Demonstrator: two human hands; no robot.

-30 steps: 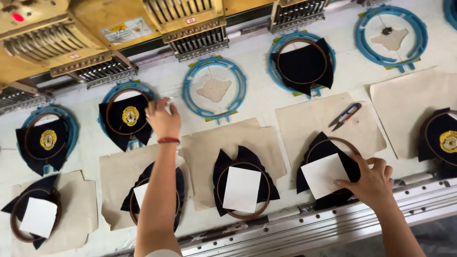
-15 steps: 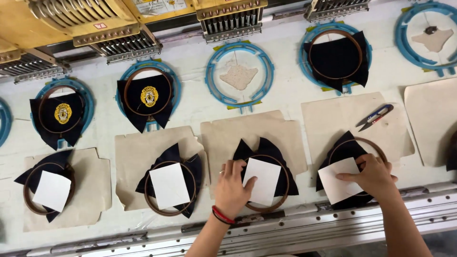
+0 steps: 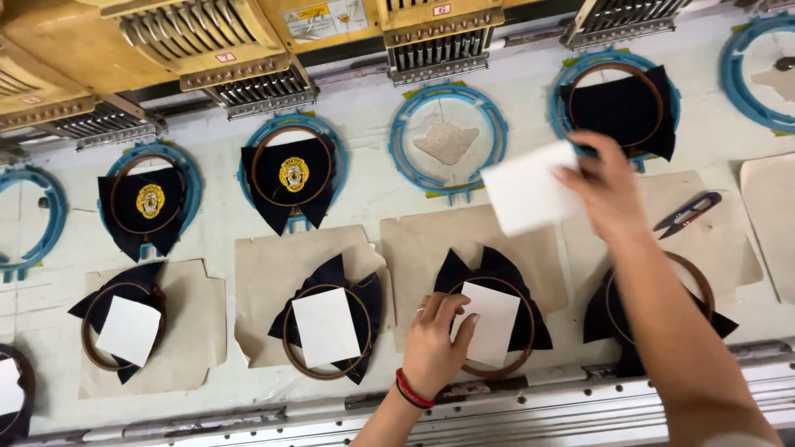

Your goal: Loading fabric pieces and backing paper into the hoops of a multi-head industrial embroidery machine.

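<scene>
Hands: left hand (image 3: 435, 343) flat, fingers spread, pressing white backing sheet (image 3: 490, 323) on hooped dark fabric (image 3: 495, 319); right hand (image 3: 609, 190) pinching white square sheet (image 3: 530, 189), lifted above that hoop, right of empty blue frame (image 3: 448, 142).

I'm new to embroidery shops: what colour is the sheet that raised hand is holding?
White, plain; the right hand holds the sheet, seen in the head view.

A pale, scuffed desk (image 3: 373, 199) fills the view under even light. Yellow machine heads (image 3: 207, 41) line its far edge; a metal rail (image 3: 530, 410) runs along the near edge.
</scene>
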